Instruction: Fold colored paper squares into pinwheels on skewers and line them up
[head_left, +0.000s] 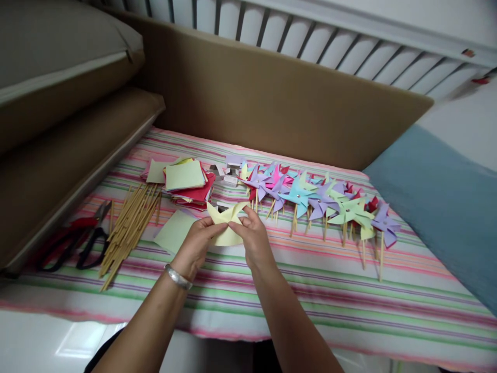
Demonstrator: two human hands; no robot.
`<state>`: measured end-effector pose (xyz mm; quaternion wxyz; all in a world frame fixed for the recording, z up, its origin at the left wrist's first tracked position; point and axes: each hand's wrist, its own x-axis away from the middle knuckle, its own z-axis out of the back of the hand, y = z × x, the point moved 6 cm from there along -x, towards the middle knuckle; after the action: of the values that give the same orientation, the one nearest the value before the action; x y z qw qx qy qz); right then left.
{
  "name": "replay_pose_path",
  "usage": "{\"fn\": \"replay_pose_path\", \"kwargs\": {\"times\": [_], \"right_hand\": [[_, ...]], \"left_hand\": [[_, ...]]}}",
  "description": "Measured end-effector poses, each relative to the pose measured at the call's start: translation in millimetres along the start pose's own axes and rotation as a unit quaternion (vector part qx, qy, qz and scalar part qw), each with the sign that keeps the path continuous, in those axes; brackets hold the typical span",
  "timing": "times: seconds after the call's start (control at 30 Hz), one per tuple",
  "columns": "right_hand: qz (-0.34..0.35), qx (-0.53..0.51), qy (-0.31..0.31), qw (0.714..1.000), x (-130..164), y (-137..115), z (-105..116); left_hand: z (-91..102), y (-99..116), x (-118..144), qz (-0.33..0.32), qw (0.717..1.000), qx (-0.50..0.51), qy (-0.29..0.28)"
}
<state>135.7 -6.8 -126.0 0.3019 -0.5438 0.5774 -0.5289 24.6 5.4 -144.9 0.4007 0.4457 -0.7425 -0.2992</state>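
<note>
Both of my hands grip a pale yellow paper pinwheel [225, 238], its corners partly folded in toward the centre. My left hand [198, 241] pinches the left side, the thumb pressed near the middle. From the right, my right hand [254, 235] holds the other side, its thumb tip meeting the left thumb at the centre. A light green paper sheet [174, 231] lies flat beside my left hand. Behind the hands are a stack of coloured paper squares [185, 176] and small open boxes [231, 175].
Bamboo sticks [130, 228] lie in a pile at left, next to black-handled scissors [91, 241]. Several finished pinwheels [298, 196] on sticks lie in a row at right. A striped cloth [330, 316] covers the surface. A brown board [264, 98] stands along the back.
</note>
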Motion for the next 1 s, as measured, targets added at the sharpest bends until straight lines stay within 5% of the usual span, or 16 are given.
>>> {"fn": "replay_pose_path", "kwargs": {"times": [0.2, 0.33, 0.43, 0.53, 0.67, 1.0], "right_hand": [[-0.006, -0.008, -0.001, 1.000, -0.7, 7.4, -4.3], [0.037, 0.123, -0.019, 0.992, -0.5, 4.0, -1.9], [0.167, 0.277, -0.039, 0.945, 8.1, -12.1, -6.5], [0.314, 0.407, -0.109, 0.851, 24.2, -22.1, -23.0], [0.386, 0.492, -0.164, 0.763, 34.7, -13.3, -37.4], [0.442, 0.491, -0.086, 0.746, 36.4, -14.0, -39.0]], "left_hand": [[9.3, 5.1, -1.3, -0.012, 0.999, -0.007, 0.029], [23.9, 15.1, -2.6, -0.014, 0.997, 0.008, 0.072], [39.3, 25.4, -4.3, -0.013, 0.995, 0.027, 0.098], [52.5, 35.2, -3.9, -0.020, 0.993, 0.030, 0.109], [56.1, 39.2, -1.8, -0.013, 0.996, 0.033, 0.088], [54.5, 36.7, -2.5, -0.012, 0.993, 0.015, 0.116]]}}
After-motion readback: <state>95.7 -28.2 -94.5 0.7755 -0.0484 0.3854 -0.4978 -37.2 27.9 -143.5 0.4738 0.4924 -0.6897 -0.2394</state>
